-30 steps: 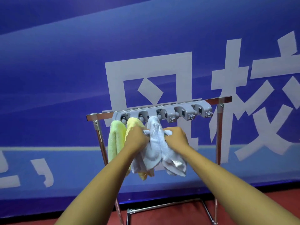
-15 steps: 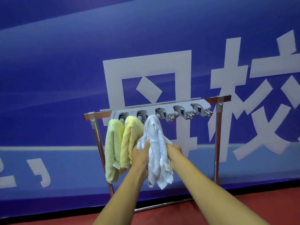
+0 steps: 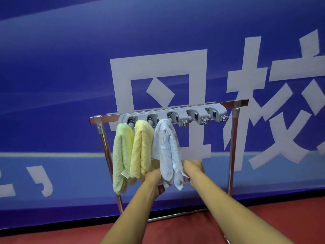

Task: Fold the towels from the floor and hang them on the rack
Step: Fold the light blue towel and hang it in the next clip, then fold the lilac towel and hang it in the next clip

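Rack stands mid-frame on a red floor, close in front of a blue banner. Cannot tell whether its back touches the banner. The chrome top bar rises slightly from left-centre to right-centre of the frame.

A gray holder strip with five holders sits under the bar, and towels hang from the three toward the left.
- Green towel: outermost, its left edge overlapping the rack's left post.
- Yellow towel: just beside the green one, touching it.
- Pale blue towel: third along, its left edge against the yellow one.

Right of the blue towel there is a wide gap to the right post, with the banner showing through. Below the towel ends there is open space down to the rack's base rail.

Left hand is at the blue towel's lower left corner, its fingers curled tight under the cloth and gripping it. Right hand is at the lower right edge, its fingers curled in on the cloth and holding it. Its fingertips are mostly hidden behind the towel.

Against half a second back:
- Both hands have slid from the towel's middle down to its bottom ends.
- The blue towel hangs longer and straighter, less bunched.
- More of the yellow towel shows, now that the left hand sits lower.
- Green and yellow towels are unchanged on their holders.
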